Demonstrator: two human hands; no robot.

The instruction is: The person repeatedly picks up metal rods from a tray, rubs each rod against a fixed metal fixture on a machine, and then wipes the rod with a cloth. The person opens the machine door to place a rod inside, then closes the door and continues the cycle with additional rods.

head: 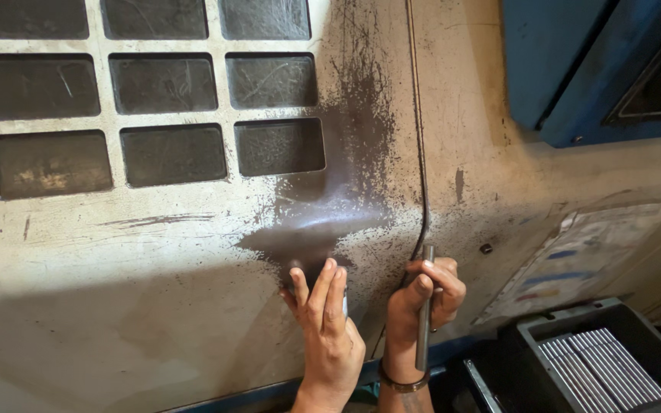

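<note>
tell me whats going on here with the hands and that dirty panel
A person's left hand presses flat on a grimy beige metal panel, over a dark smudged patch. The right hand grips a slim metal rod upright beside it. A grey tray of similar rods sits at lower right.

A slim grey metal rod [424,313] is being held upright against a dusty, dark-smeared beige machine panel [154,252].

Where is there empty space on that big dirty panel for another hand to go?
Bare panel lies below the dark windows, left of the left hand. More sits between the right hand and the faded sticker. Crowded around the hands and rod.
</note>
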